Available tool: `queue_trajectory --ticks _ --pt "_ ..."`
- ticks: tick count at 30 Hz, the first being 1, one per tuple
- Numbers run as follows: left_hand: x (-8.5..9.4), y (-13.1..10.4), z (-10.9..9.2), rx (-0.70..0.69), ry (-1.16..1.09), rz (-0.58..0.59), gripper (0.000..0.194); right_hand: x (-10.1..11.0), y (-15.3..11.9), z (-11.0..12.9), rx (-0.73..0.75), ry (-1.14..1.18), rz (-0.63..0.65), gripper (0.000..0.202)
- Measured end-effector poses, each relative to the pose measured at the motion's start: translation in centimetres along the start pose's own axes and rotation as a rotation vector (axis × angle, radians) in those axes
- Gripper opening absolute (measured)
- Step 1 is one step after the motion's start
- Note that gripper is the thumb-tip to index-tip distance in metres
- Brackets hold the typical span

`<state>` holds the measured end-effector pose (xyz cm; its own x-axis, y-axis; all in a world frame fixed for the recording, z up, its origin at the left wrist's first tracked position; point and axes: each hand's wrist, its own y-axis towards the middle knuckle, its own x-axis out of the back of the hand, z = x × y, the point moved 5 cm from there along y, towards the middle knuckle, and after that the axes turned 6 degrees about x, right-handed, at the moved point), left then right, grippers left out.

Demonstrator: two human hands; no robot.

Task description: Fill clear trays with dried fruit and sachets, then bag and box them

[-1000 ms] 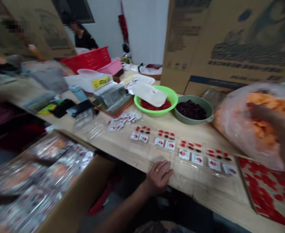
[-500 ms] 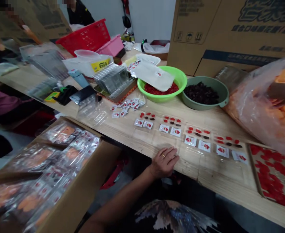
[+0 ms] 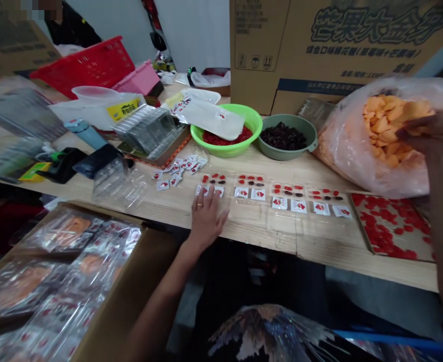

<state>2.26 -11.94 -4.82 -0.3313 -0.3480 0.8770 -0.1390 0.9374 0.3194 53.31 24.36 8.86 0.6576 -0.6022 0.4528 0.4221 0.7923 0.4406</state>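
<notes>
My left hand [image 3: 206, 218], fingers apart and with a ring on one, rests over the leftmost clear tray, touching its printed sachets. Four such trays stand in a row, each with red and dark pieces and two white sachets [image 3: 298, 205]. At the right, my right hand [image 3: 428, 130] reaches to the open mouth of a clear plastic bag [image 3: 387, 181] full of orange chips [image 3: 385, 123]. It is blurred, and its fingertips are at the chips; whether it grips any is unclear.
A green bowl [image 3: 257, 123] of red pieces and a grey-green bowl [image 3: 312, 133] of dark pieces stand behind the trays. A tray of red slices [image 3: 398, 229] lies right, sachets [image 3: 183, 166] left. An open carton [image 3: 130, 271] holds packed trays at lower left.
The view has turned to the right. My left hand has moved from the table's front edge to the leftmost tray. My right hand has come into view at the bag of orange chips.
</notes>
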Motion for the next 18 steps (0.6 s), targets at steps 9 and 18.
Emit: queue_trajectory --ticks 9,18 --pt "-0.7 4.1 1.7 -0.029 0.038 0.349 0.062 -3.4 -21.6 8.4 -0.557 0.849 0.613 0.028" --pt "0.8 7.4 -5.3 0.262 -1.100 0.268 0.046 -12.9 -39.7 15.4 -0.646 1.017 1.188 0.046"
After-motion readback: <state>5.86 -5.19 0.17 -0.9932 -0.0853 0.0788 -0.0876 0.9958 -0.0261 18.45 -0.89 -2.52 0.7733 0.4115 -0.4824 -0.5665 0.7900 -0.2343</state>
